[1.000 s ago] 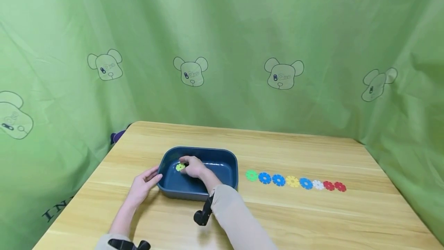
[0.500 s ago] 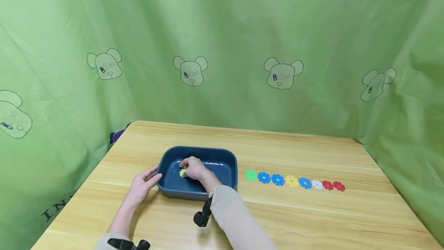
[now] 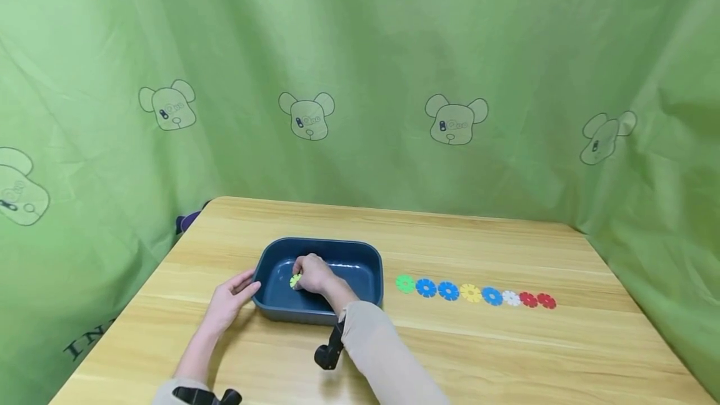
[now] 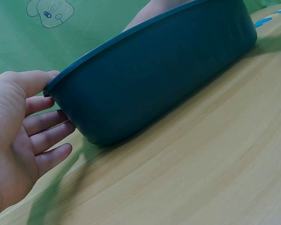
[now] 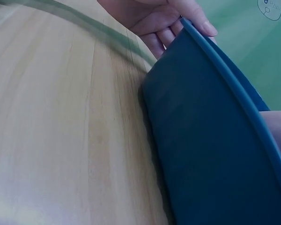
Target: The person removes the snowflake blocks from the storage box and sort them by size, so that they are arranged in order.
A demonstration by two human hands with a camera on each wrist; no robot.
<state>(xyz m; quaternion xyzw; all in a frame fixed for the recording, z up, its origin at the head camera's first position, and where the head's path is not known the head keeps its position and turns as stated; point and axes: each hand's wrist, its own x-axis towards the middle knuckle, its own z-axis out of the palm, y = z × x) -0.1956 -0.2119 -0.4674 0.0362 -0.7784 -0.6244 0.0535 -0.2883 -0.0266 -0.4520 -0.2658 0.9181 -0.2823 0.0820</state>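
Observation:
A dark blue plastic tub (image 3: 349, 244) stands on the table. At its left end my left hand (image 3: 226, 302) grips the rim, thumb over the edge and fingers outside, as the left wrist view shows from below. My right hand (image 3: 315, 274) reaches down inside the tub with its fingers curled. At its fingertips is a yellow-green snowflake disc (image 3: 294, 280), partly covered by the fingers, and the hand seems to pinch it. The tub wall hides most of this hand in the right wrist view.
Right of the tub runs a row of flat snowflake discs: a green disc (image 3: 405, 284), blue ones, a yellow disc (image 3: 470, 293), a white disc (image 3: 510, 298) and two red ones. Green curtain (image 3: 360, 167) surrounds the wooden table (image 3: 478, 355).
The yellow-green disc has shifted slightly towards the near side of the tub, and my right fingers have closed in on it. My left hand stays on the rim.

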